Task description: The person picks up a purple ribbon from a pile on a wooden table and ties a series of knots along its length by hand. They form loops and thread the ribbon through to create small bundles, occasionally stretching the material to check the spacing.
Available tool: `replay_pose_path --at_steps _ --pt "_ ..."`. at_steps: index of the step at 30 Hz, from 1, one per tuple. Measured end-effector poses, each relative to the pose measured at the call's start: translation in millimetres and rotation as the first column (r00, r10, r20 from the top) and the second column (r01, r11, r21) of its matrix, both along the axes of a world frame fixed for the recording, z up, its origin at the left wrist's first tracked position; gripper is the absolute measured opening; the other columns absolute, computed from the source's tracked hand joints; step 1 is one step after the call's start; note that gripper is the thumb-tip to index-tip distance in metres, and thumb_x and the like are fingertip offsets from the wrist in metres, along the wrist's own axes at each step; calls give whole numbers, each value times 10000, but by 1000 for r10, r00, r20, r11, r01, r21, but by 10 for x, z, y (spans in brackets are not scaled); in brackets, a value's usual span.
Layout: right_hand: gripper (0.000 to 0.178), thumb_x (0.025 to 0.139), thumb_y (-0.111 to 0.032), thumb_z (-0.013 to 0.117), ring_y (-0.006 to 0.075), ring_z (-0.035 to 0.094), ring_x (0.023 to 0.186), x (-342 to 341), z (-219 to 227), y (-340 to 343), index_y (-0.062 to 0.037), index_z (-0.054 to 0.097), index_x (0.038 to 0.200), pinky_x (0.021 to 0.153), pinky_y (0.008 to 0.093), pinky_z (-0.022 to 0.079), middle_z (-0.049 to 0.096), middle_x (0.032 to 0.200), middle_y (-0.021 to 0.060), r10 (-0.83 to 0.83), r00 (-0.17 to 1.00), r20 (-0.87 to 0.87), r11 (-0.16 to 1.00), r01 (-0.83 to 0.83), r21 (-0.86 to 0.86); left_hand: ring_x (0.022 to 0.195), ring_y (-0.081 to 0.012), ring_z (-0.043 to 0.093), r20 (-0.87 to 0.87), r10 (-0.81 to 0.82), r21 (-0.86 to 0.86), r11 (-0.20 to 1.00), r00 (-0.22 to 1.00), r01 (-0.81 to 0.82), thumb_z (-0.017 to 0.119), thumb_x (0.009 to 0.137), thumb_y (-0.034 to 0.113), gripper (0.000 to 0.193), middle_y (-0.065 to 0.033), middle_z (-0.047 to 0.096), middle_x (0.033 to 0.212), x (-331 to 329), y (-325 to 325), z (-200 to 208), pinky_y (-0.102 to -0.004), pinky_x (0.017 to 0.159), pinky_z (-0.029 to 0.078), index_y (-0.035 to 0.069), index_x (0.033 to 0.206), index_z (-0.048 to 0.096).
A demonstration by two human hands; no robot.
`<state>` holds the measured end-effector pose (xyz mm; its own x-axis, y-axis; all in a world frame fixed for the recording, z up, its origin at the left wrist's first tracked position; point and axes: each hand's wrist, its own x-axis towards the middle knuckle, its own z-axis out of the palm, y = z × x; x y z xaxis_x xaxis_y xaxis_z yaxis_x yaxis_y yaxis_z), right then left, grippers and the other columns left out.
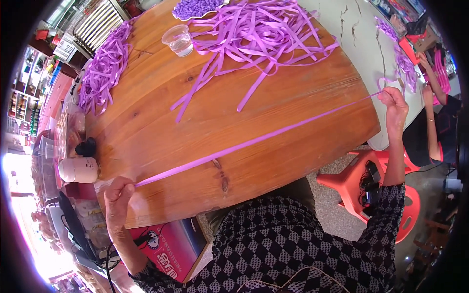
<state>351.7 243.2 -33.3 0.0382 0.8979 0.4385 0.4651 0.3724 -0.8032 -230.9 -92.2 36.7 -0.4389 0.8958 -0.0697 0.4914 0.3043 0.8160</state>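
Note:
A purple ribbon (254,141) is stretched straight across the wooden table (161,117), running from lower left to upper right. My left hand (118,197) is closed on one end, by the table's near left edge. At the far right my right hand (394,105) pinches the other end, out past the table's edge; a short loose piece curls beyond its fingers. Beyond the taut strip lies a large tangled heap of purple ribbons (259,34), several tails trailing toward me.
A clear plastic cup (179,43) stands beside a dish of small purple pieces (195,8). More ribbons (105,68) hang at the left edge, above a pale pink jar (78,169). A red plastic stool (354,178) holds dark cords at right. Another person's arms (431,112) work farther right.

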Motion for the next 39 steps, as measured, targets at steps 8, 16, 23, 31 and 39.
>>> replay_pose_path --at_steps 8,16,23,31,39 --pt "115 861 -61 583 71 561 697 -117 95 -210 -37 630 963 553 200 385 647 797 33 -9 973 -231 979 -38 -198 607 -154 442 875 -200 410 790 441 -456 575 870 160 208 -58 503 760 51 117 -197 -298 561 384 69 710 477" --pt "175 938 -104 485 105 482 643 -230 47 -297 22 531 1050 461 196 360 568 1024 135 -10 477 -879 876 -420 -238 647 -163 470 913 -354 408 759 204 -508 531 919 199 184 -90 537 836 66 303 -361 -284 554 416 16 909 532" --pt "171 919 -94 506 85 418 583 -789 388 -547 12 525 1052 439 196 348 550 846 97 126 187 -974 785 -620 -18 730 -172 587 680 -68 453 822 730 -346 574 876 70 291 -95 603 854 422 470 -274 -280 646 488 -12 1149 514" --pt "340 709 47 688 134 619 666 -2164 520 -1346 8 607 1036 612 266 496 642 782 64 742 592 -315 517 -804 -294 658 -184 619 859 -171 219 975 482 -45 624 833 41 163 -111 641 814 1708 961 -151 -295 652 527 -33 977 606" --pt "493 670 13 707 262 601 719 -2362 370 -1403 -15 530 1129 612 340 479 626 860 105 817 576 24 573 -816 75 755 -153 607 823 -73 166 979 564 -117 625 838 46 142 -87 627 818 2048 983 -216 -271 690 503 -30 951 587"
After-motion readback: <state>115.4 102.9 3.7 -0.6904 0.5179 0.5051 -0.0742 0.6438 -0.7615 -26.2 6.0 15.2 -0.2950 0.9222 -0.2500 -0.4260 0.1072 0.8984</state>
